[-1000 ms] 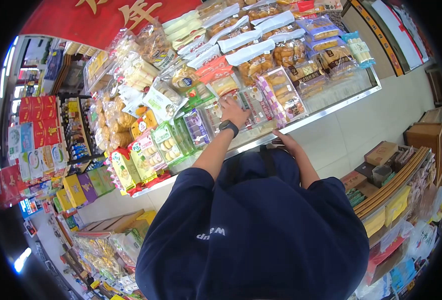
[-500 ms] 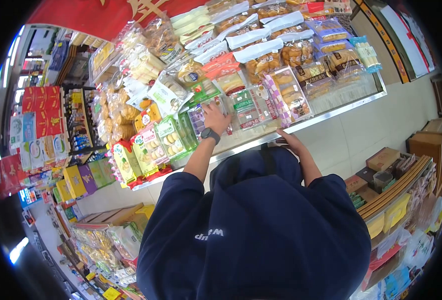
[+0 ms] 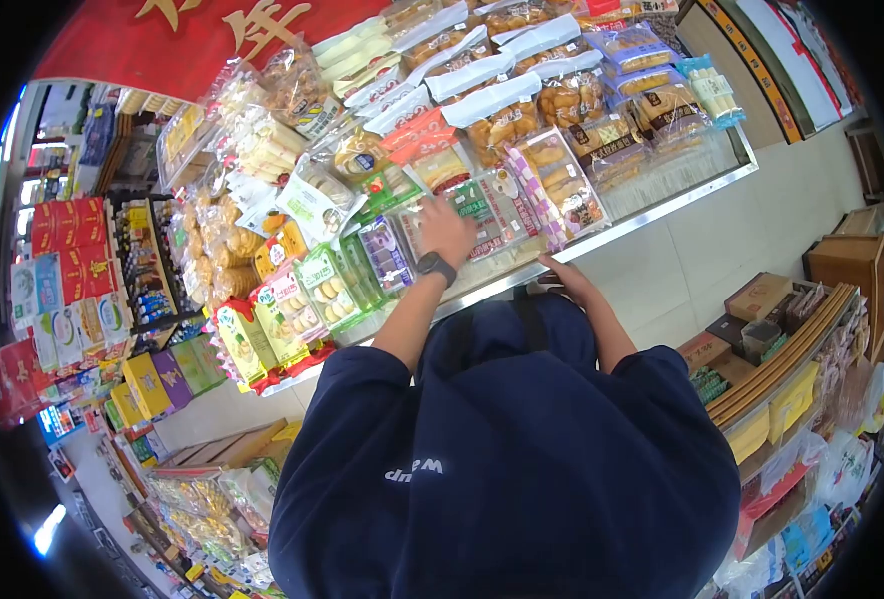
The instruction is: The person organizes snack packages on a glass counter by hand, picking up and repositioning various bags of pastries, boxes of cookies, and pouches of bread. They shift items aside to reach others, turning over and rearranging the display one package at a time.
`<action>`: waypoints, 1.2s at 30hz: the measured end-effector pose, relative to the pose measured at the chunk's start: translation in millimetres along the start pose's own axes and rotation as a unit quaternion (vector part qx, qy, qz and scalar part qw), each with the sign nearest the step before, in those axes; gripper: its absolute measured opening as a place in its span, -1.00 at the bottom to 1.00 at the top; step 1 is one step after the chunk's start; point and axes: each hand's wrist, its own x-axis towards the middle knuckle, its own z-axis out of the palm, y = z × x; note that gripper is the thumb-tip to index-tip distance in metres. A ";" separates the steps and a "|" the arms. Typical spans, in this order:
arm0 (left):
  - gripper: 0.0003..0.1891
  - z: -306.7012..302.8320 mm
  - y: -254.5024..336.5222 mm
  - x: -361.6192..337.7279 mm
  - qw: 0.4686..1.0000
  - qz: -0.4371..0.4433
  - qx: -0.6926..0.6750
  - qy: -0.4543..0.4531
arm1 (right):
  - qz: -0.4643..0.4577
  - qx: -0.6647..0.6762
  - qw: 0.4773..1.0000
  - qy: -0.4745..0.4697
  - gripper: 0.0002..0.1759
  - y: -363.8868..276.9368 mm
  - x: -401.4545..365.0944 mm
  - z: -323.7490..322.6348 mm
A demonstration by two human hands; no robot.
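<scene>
My left hand point(image 3: 448, 235), with a dark watch point(image 3: 436, 267) on its wrist, lies over clear plastic packs with its fingers spread. Beside its fingers is a clear pack with a green and red label point(image 3: 480, 215). Just left of the hand stands a pack with a purple label point(image 3: 386, 255); a green-edged pack point(image 3: 390, 186) sits beyond. My right hand point(image 3: 570, 280) is at the metal edge point(image 3: 652, 213) of the display, fingers apart, some partly hidden. Above it lies a purple-and-white checked pastry pack point(image 3: 559, 188). I see nothing held in either hand.
Bagged breads point(image 3: 502, 120) fill the back of the display, and biscuit packs point(image 3: 327, 285) stand at its left. A low shelf point(image 3: 792, 349) with boxes is behind on the right, another shelf point(image 3: 212, 464) behind on the left. Tiled floor point(image 3: 652, 270) shows between.
My left hand has moved right, from the purple-label pack onto the clear packs next to it. My right hand stays at the metal edge. The view has shifted slightly.
</scene>
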 end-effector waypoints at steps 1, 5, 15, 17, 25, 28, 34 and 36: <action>-0.16 3.0 11.5 3.2 0.998 0.039 -0.034 0.025 | 0.004 0.002 1.000 -0.007 0.00 0.7 2.1 -0.8; -0.11 7.3 67.3 13.8 0.990 -0.016 -0.122 -0.073 | 0.012 -0.004 1.000 -0.007 0.01 -2.2 -0.7 -0.6; -0.04 25.4 87.4 27.1 0.992 -0.091 -0.055 -0.068 | 0.008 0.017 1.000 0.010 -0.02 -3.8 -6.8 6.5; -0.04 22.2 88.6 27.7 0.992 -0.094 -0.040 -0.068 | 0.010 0.022 1.000 0.008 -0.02 -0.2 -2.4 4.9; -0.05 24.8 62.7 36.1 0.988 -0.117 -0.076 -0.072 | 0.008 0.028 0.999 0.025 -0.06 -3.2 -5.0 7.6; -0.06 -6.0 30.4 21.7 0.988 -0.095 -0.113 -0.045 | 0.005 0.022 1.000 0.010 -0.06 0.6 0.1 2.8; -0.12 -31.9 -49.8 -2.8 0.989 -0.140 -0.025 -0.029 | 0.001 0.004 1.000 -0.001 -0.07 -2.1 -2.6 2.8; -0.14 -35.4 -55.9 -6.9 0.987 -0.157 -0.003 -0.019 | 0.000 -0.001 1.000 -0.006 -0.06 -3.7 -2.2 2.6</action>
